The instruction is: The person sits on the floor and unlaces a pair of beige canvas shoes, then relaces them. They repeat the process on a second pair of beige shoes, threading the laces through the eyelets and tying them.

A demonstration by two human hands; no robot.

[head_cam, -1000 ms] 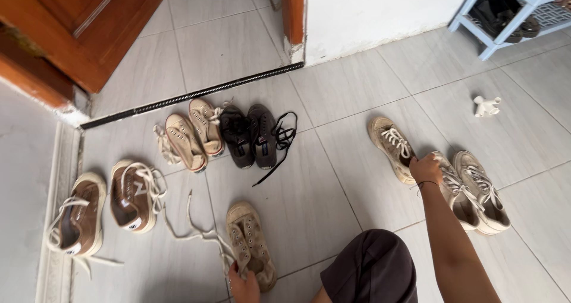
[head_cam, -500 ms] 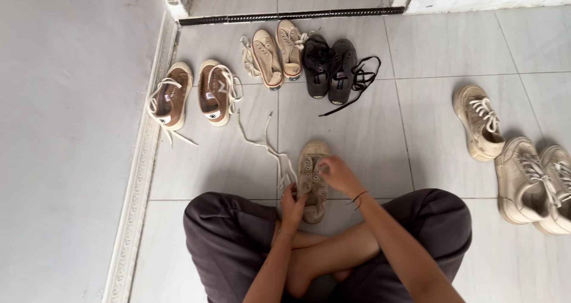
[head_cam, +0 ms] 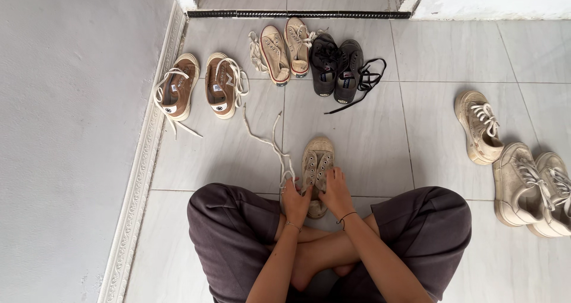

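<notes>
I sit cross-legged on a grey tiled floor in dark trousers. A dirty beige low sneaker (head_cam: 318, 160) lies toe-away right in front of my legs. My left hand (head_cam: 295, 199) grips its left side near the heel, where a loose white shoelace (head_cam: 269, 137) trails off across the tiles. My right hand (head_cam: 335, 193) rests on the shoe's right side and tongue, fingers curled over the eyelets.
Along the far threshold stand a brown pair (head_cam: 199, 86), a cream pair (head_cam: 284, 46) and a black pair (head_cam: 335, 64) with loose laces. To the right lie a single beige sneaker (head_cam: 478, 124) and a chunky off-white pair (head_cam: 532, 184). A grey wall (head_cam: 65, 130) runs on the left.
One second ago my right hand reached to the sneakers on the right. My view has swung left and down, and both hands have come together on the beige sneaker before me.
</notes>
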